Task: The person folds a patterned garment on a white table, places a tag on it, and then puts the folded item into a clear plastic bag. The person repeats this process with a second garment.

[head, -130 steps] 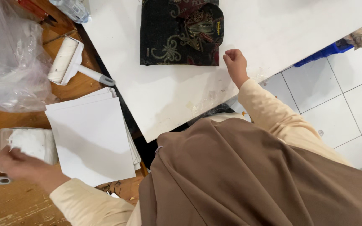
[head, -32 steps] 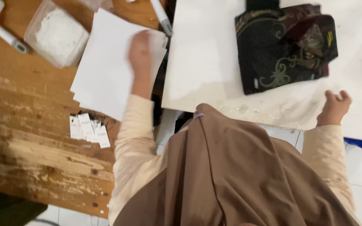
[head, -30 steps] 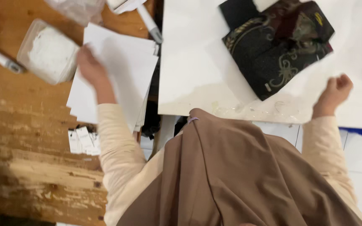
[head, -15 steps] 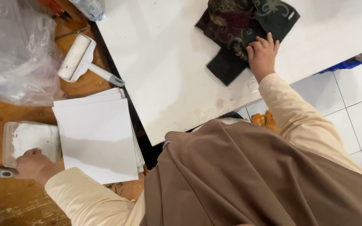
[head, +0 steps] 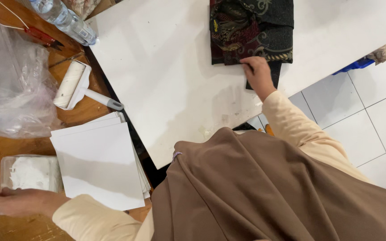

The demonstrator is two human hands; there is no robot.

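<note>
A folded dark patterned cloth (head: 251,29) lies on the white table (head: 175,76) at the top. My right hand (head: 258,73) grips its near edge with the fingers closed on the fabric. My left hand (head: 23,201) rests at the bottom left on the wooden table, touching the near edge of a clear plastic tub of white paste (head: 30,173). A stack of white sheets (head: 101,163) lies just right of that tub.
A white paint roller (head: 74,87) lies on the wooden table (head: 5,147) near a crumpled clear plastic bag (head: 10,85). A plastic water bottle (head: 63,20) and red-handled tool (head: 41,38) sit at the top left. White floor tiles (head: 371,107) show on the right.
The folded cloth has been squared up and shifted toward the table's top edge. My right hand now grips its near edge. My left hand stays by the paste tub.
</note>
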